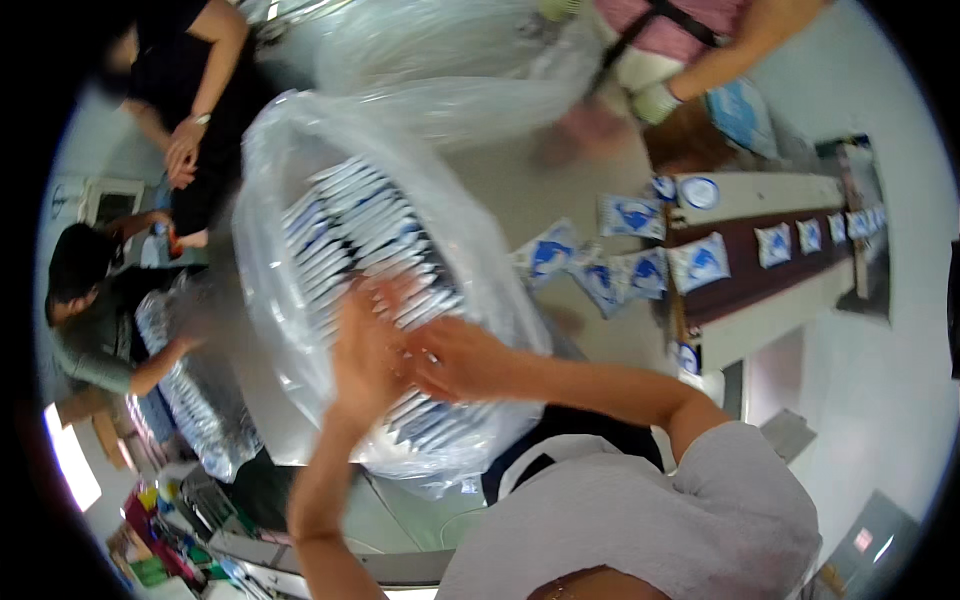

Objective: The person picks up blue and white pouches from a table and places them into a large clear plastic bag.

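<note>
A large clear plastic bag (pixel 262 215) lies wide open on the table in front of me. Inside, flat sealed packets (pixel 370 205), white and blue, stand on edge in tight rows. Both my hands are over these rows, close together and blurred. My left hand (pixel 365 350) reaches up along the packets, its fingers smeared by motion. My right hand (pixel 455 360) comes in from the right, its fingertips against or just beside the left hand. Whether either hand grips a packet cannot be made out.
Loose puffy packets (pixel 550 255) lie right of the bag, by the end of a dark conveyor belt (pixel 745 280) carrying more. A gloved co-worker's hand (pixel 655 103) is at the far right. Another filled bag (pixel 195 385) lies left, beside a seated person (pixel 95 330). Someone stands far left.
</note>
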Demonstrator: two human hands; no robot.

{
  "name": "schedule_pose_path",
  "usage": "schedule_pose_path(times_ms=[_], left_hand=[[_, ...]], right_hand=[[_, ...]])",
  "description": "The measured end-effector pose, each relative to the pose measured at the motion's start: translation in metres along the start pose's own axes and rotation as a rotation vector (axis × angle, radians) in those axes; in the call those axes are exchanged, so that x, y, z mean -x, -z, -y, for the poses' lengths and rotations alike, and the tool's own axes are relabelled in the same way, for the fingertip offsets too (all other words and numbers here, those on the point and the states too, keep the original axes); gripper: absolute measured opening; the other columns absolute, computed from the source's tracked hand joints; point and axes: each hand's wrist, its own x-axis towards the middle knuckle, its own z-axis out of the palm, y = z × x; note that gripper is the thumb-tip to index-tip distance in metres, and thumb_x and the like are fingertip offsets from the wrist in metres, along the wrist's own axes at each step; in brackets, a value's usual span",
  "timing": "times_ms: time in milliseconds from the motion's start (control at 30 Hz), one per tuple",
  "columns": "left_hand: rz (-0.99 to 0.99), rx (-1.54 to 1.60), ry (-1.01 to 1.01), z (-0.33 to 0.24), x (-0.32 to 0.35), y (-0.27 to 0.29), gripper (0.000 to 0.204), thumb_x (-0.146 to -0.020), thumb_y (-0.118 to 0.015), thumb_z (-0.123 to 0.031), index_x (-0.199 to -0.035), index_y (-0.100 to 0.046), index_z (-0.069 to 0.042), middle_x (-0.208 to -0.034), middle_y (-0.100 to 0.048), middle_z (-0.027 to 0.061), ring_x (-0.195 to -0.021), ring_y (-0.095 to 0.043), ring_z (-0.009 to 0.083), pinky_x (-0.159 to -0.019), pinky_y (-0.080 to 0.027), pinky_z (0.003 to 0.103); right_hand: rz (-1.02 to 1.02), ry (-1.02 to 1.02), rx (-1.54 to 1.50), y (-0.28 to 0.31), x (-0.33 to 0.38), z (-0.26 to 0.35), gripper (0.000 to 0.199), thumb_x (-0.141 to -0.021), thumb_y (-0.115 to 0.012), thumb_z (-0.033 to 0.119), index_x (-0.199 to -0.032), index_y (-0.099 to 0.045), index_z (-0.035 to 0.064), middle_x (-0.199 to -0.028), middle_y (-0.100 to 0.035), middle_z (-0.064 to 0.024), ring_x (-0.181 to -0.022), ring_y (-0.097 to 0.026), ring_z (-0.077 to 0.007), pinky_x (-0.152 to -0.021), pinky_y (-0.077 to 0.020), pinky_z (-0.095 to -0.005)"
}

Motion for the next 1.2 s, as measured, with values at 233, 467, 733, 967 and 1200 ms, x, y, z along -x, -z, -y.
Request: schedule_pose_path(times_ms=[233, 467, 733, 967, 1200], left_hand=[[0.046, 0.616, 0.242, -0.162, 0.09, -0.175, 0.021, -0.076, -0.061, 0.005, -0.095, -0.063, -0.004, -0.102, -0.058, 0.0121, -0.09, -0.059, 0.0279, -0.073, -0.048, 0.035], [0.338, 0.888, 0.56, -0.184, 0.106, -0.298, 0.019, -0.084, -0.056, -0.004, -0.103, -0.06, -0.002, -0.105, -0.057, 0.0104, -0.087, -0.06, 0.023, -0.074, -0.049, 0.032], [-0.142, 1.415, 1.323, -0.169, 0.044, -0.427, 0.042, -0.085, -0.065, -0.021, -0.119, -0.048, -0.004, -0.108, -0.056, 0.0043, -0.1, -0.054, 0.0163, -0.089, -0.041, 0.029], [-0.525, 1.797, 1.553, -0.158, 0.002, -0.442, 0.057, -0.078, -0.073, -0.034, -0.119, -0.043, -0.01, -0.11, -0.052, 0.0037, -0.101, -0.051, 0.0157, -0.085, -0.042, 0.029], [-0.684, 1.453, 1.443, -0.173, 0.005, -0.387, 0.072, -0.08, -0.07, -0.04, -0.13, -0.037, 0.0, -0.123, -0.047, 0.0092, -0.111, -0.049, 0.0226, -0.095, -0.038, 0.034]], right_hand=[[0.269, -0.211, 0.316, 0.158, 0.223, -0.044, 0.017, -0.075, -0.064, 0.017, -0.092, -0.061, 0.0147, -0.1, -0.058, -0.0051, -0.094, -0.056, -0.0266, -0.081, -0.0441, -0.0394], [0.428, -0.851, 0.703, 0.402, 0.342, -0.185, 0.053, -0.063, -0.074, 0.014, -0.111, -0.052, 0.0105, -0.114, -0.056, -0.0115, -0.108, -0.051, -0.0314, -0.089, -0.0405, -0.0414], [0.646, -0.382, 0.122, 0.289, 0.25, -0.219, 0.05, -0.063, -0.077, 0.028, -0.097, -0.055, -0.0018, -0.102, -0.054, -0.0154, -0.1, -0.053, -0.0337, -0.088, -0.0406, -0.0375], [0.806, -0.902, 0.043, 0.192, 0.239, -0.22, 0.104, -0.051, -0.085, 0.044, -0.127, -0.037, -0.0077, -0.134, -0.039, -0.0247, -0.126, -0.036, -0.0351, -0.104, -0.0306, -0.0385], [0.348, -0.889, -0.287, 0.171, 0.231, -0.142, 0.102, -0.053, -0.083, 0.037, -0.131, -0.035, -0.0055, -0.128, -0.046, -0.025, -0.121, -0.043, -0.0367, -0.101, -0.0337, -0.038]])
